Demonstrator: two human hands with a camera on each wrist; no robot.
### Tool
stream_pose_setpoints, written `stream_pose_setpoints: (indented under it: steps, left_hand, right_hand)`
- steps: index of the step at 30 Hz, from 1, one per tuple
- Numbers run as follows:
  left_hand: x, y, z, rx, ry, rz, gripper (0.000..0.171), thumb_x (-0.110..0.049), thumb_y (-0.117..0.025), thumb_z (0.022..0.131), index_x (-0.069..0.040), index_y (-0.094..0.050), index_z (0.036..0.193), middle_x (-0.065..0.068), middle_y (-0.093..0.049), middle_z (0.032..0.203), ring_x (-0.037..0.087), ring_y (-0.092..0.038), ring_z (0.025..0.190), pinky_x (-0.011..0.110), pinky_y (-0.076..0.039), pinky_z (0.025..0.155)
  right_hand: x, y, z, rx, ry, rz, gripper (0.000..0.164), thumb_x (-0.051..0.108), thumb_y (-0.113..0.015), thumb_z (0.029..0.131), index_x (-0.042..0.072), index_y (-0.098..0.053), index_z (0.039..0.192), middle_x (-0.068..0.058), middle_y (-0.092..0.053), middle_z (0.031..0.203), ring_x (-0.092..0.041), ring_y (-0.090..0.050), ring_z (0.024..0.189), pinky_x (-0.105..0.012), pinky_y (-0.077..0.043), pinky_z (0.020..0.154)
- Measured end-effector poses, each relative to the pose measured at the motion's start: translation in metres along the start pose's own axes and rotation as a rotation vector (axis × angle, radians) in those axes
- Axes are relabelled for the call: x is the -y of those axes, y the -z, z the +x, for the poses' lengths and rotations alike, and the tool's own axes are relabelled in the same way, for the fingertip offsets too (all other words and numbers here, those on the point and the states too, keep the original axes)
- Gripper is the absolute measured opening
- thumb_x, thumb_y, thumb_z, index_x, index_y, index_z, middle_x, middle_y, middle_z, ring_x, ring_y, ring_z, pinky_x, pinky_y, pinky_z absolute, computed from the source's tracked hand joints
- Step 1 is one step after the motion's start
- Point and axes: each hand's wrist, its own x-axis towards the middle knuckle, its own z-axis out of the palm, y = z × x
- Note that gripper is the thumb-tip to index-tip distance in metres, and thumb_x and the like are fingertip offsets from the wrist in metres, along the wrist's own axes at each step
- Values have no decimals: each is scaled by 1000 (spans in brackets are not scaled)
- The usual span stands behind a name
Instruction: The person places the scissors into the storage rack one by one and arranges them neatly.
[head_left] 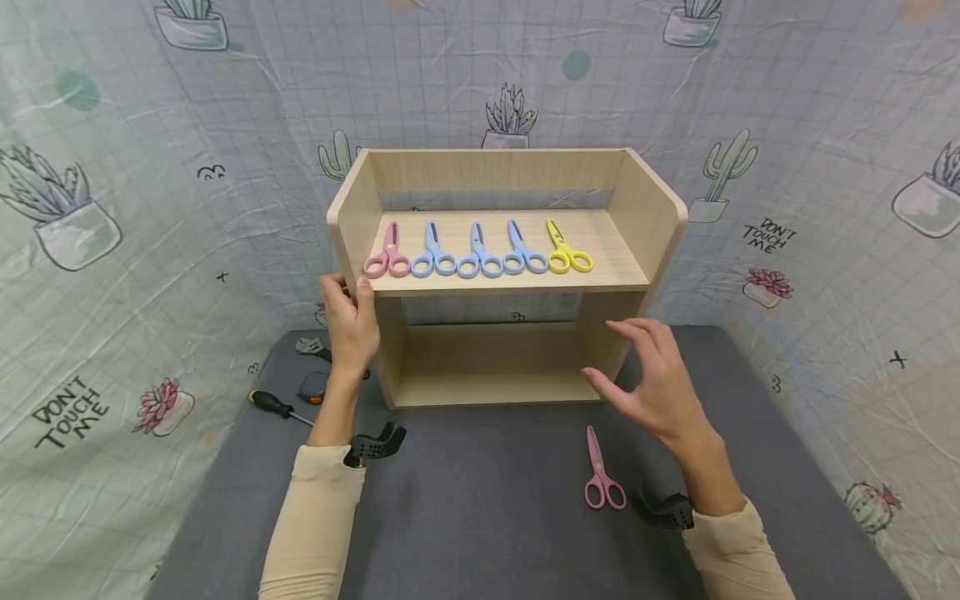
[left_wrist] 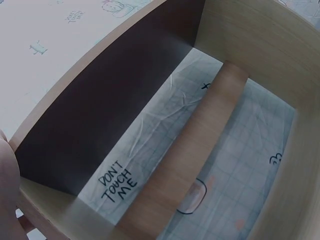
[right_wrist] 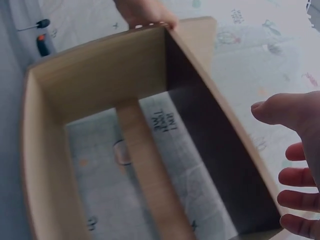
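Note:
A light wooden two-tier shelf [head_left: 626, 265] stands at the back of the table. My left hand [head_left: 351, 327] grips its left side at the height of the upper board, thumb at the front edge; in the right wrist view that hand [right_wrist: 142, 11] is at the shelf's far corner. Along the upper board lie pink scissors [head_left: 391, 242], three blue scissors [head_left: 432, 242] and yellow scissors [head_left: 559, 242]. Near the shelf's lower right side hovers my right hand [head_left: 660, 383], thumb and fingers spread, holding nothing. Below it, other pink scissors [head_left: 596, 467] lie on the table.
Left of the shelf on the grey table [head_left: 480, 517] lie a screwdriver [head_left: 270, 403], a tape measure [head_left: 312, 387] and an adjustable wrench [head_left: 311, 346], partly behind my left arm. Printed cloth [head_left: 450, 75] hangs behind and on both sides.

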Motion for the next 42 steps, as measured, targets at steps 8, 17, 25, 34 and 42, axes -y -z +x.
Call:
stream_pose_setpoints:
  steps: [8,17,25,34,42]
  left_hand:
    - [0,0,1,4,-6,2,42,-29,-44,96,9,-38,112,23,-43,108,15,-40,87,32,-34,75]
    - [-1,0,0,0,-2,-4,43,-29,-45,96,10,-38,113,26,-43,110,15,-41,89,32,-34,76]
    - [-1,0,-1,-3,11,2,43,-29,-45,96,10,-38,114,26,-44,111,18,-43,89,33,-35,75]
    - [-1,1,-1,9,7,7,44,-30,-43,97,9,-38,114,26,-43,110,17,-42,87,34,-35,74]
    - [0,1,-1,16,15,9,43,-31,-42,98,8,-37,115,22,-42,108,17,-41,85,34,-34,74]
  right_hand:
    - [-5,-10,-33,75,-36,-2,65,42,-78,80,0,-61,127,-19,-57,121,-35,-49,114,-45,-39,95]
    - [-4,-22,-60,133,-61,-33,69,28,-87,70,2,-60,128,-17,-56,122,-32,-49,114,-43,-41,93]
    - [-7,-29,-83,128,-39,-32,66,33,-84,73,2,-61,127,-16,-58,120,-31,-52,110,-39,-39,92]
    - [-6,-34,-107,192,-123,-43,71,35,-87,69,5,-61,128,-12,-58,121,-26,-51,111,-42,-40,93]
    - [-9,-45,-131,187,-134,-51,68,31,-90,66,5,-64,123,-8,-60,116,-23,-53,105,-41,-41,89]
